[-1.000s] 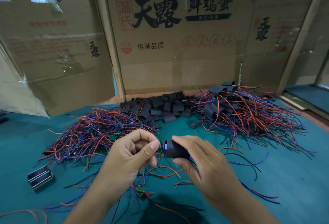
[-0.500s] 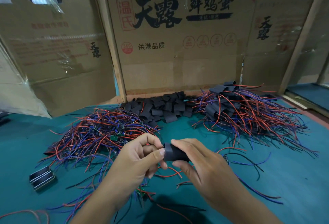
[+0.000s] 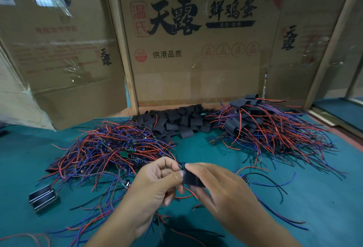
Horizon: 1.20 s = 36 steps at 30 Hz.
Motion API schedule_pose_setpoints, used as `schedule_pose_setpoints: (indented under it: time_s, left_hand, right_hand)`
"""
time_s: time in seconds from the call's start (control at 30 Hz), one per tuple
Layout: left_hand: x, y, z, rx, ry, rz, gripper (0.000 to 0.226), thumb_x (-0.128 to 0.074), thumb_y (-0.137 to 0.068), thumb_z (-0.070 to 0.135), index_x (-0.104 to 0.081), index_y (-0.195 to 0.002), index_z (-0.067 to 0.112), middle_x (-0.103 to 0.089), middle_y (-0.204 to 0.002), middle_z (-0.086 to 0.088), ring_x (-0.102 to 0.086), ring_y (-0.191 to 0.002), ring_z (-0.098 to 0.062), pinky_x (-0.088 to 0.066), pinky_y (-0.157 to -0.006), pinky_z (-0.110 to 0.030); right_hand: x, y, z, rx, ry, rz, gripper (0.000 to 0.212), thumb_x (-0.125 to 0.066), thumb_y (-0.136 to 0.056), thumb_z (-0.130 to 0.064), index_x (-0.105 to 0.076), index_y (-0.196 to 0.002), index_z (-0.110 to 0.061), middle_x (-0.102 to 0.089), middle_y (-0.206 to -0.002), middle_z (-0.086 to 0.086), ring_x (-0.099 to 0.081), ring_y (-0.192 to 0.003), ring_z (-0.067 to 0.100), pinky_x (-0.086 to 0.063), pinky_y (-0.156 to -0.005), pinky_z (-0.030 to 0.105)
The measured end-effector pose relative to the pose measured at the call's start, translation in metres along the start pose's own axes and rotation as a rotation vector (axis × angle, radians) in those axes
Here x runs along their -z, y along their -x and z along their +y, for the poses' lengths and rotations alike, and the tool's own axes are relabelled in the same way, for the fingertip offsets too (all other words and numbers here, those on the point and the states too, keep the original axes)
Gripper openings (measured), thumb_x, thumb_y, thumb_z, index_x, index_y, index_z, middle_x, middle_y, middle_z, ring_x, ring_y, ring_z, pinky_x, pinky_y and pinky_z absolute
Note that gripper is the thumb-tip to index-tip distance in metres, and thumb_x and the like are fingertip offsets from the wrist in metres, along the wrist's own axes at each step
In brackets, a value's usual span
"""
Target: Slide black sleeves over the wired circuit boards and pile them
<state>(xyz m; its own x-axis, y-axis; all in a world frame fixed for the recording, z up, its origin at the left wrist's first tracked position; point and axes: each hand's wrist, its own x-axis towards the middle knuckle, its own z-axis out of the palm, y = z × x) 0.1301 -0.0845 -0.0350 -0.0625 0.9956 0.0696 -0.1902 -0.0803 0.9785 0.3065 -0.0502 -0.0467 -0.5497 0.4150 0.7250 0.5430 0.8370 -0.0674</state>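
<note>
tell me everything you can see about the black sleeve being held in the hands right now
The black sleeve is a short, matte, dark tube, looking like soft rubbery tubing. It is held above the green table, lying roughly level. The right hand pinches it from above and below; the left hand has its thumb at the left end, where thin wires poke out. A red wire curls beneath it. No board shows.

Both hands pinching one black sleeve (image 3: 191, 178) over the teal counter (image 3: 314, 197): left hand (image 3: 155, 186), right hand (image 3: 222, 191).
</note>
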Motion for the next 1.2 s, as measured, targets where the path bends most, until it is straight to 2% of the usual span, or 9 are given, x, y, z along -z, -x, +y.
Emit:
schedule_pose_setpoints:
  time_s: [0.3,0.43,0.5,0.63,0.8,0.97,1.07,1.13,1.2]
  left_hand:
    - [-0.003,-0.001,-0.01,0.133,-0.015,0.031,0.014,-0.055,-0.09,-0.006,-0.051,-0.082,0.005,-0.053,-0.052,-0.014,-0.025,-0.029,-0.01,-0.019,-0.031,-0.014]
    - [-0.003,-0.003,-0.006,0.083,-0.132,0.053,0.009,-0.06,-0.094,0.008,-0.054,-0.089,0.005,-0.07,-0.073,-0.014,-0.051,-0.042,-0.017,-0.034,-0.04,-0.022]
    - [0.004,-0.005,-0.004,-0.07,-0.354,0.131,0.008,-0.064,-0.094,0.017,-0.058,-0.093,0.011,-0.074,-0.086,-0.002,-0.064,-0.063,-0.013,-0.046,-0.058,-0.025]
    - [0.028,-0.011,-0.009,-0.384,-1.055,0.315,0.008,-0.061,-0.093,0.036,-0.053,-0.095,0.033,-0.059,-0.088,0.018,-0.056,-0.086,-0.003,-0.046,-0.075,-0.025]
    - [0.069,-0.024,-0.01,-0.479,-1.402,0.543,0.007,-0.066,-0.091,0.023,-0.061,-0.087,0.02,-0.061,-0.079,0.005,-0.06,-0.073,-0.021,-0.049,-0.055,-0.034]
    - [0.115,-0.029,-0.014,-0.317,-1.413,0.796,0.019,-0.063,-0.092,0.02,-0.053,-0.077,0.019,-0.06,-0.068,0.003,-0.053,-0.053,-0.021,-0.034,-0.042,-0.027]
    - [0.113,-0.034,-0.024,-0.278,-1.481,0.738,0.019,-0.061,-0.093,0.024,-0.051,-0.077,0.02,-0.054,-0.062,0.007,-0.048,-0.046,-0.014,-0.034,-0.037,-0.025]
    - [0.113,-0.037,-0.028,-0.228,-1.487,0.714,0.018,-0.057,-0.095,0.027,-0.05,-0.08,0.022,-0.051,-0.06,0.009,-0.048,-0.046,-0.011,-0.036,-0.038,-0.026]
    - [0.118,-0.038,-0.029,-0.205,-1.49,0.719,0.018,-0.055,-0.096,0.029,-0.05,-0.08,0.023,-0.05,-0.059,0.01,-0.046,-0.045,-0.009,-0.034,-0.037,-0.026]
  right_hand:
    - [-0.006,0.001,0.003,0.036,0.119,-0.031,0.025,-0.058,-0.087,-0.022,-0.072,-0.106,-0.013,-0.071,-0.101,-0.004,-0.068,-0.077,0.018,-0.055,-0.062,0.027]
    - [-0.005,-0.012,0.022,0.076,0.192,-0.048,0.026,-0.052,-0.091,-0.028,-0.073,-0.101,-0.018,-0.071,-0.103,-0.007,-0.068,-0.082,0.015,-0.057,-0.075,0.031]
    - [0.003,-0.033,0.049,0.024,0.246,-0.064,0.018,-0.061,-0.091,-0.025,-0.073,-0.101,-0.017,-0.07,-0.106,0.0,-0.067,-0.092,0.023,-0.056,-0.08,0.039]
    - [0.031,-0.098,0.131,-0.267,0.357,-0.177,0.025,-0.055,-0.097,-0.023,-0.066,-0.117,-0.011,-0.053,-0.106,0.011,-0.052,-0.099,0.028,-0.051,-0.082,0.044]
    - [0.043,-0.155,0.205,-0.507,0.663,-0.315,0.026,-0.05,-0.093,-0.006,-0.062,-0.116,-0.007,-0.047,-0.113,0.014,-0.048,-0.11,0.033,-0.049,-0.077,0.042]
    - [0.024,-0.154,0.215,-0.682,0.88,-0.553,0.036,-0.054,-0.087,-0.017,-0.059,-0.122,-0.013,-0.057,-0.125,0.013,-0.052,-0.118,0.034,-0.037,-0.101,0.049]
    - [-0.01,-0.152,0.189,-0.484,0.894,-0.461,0.028,-0.052,-0.088,-0.021,-0.062,-0.114,-0.015,-0.06,-0.116,0.01,-0.057,-0.109,0.031,-0.042,-0.091,0.043]
    - [-0.046,-0.147,0.16,-0.28,0.7,-0.511,0.022,-0.048,-0.093,-0.026,-0.059,-0.109,-0.015,-0.061,-0.11,0.008,-0.061,-0.101,0.029,-0.044,-0.076,0.037]
    - [-0.084,-0.143,0.134,-0.31,0.469,-0.62,0.023,-0.044,-0.096,-0.031,-0.057,-0.108,-0.015,-0.061,-0.11,0.009,-0.062,-0.101,0.031,-0.041,-0.071,0.035]
